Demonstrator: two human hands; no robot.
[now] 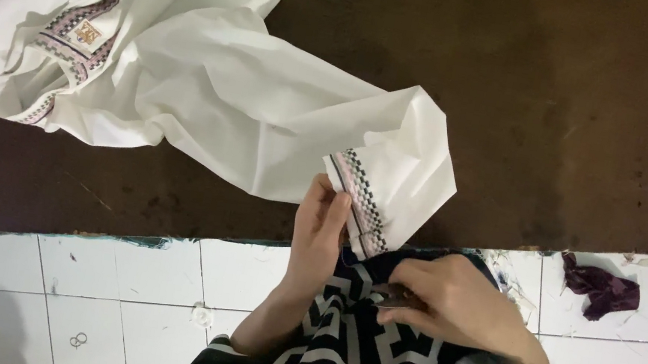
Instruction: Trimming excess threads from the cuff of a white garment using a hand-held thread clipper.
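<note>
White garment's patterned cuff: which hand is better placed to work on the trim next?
Probably the right hand: it holds a small metal tool beside the white cloth garment's patterned cuff, while the left hand is occupied pinching that cuff's edge.

Garment [188,57] lay on the mat [571,100], bulk at upper left of frame, sleeve [394,176] running to centre. Left hand [319,229] sat just left of the sleeve cuff, right hand [452,302] lower right of it. Tiled floor [133,290] ran along the bottom; fabric scrap [602,289] on it at right.
</note>
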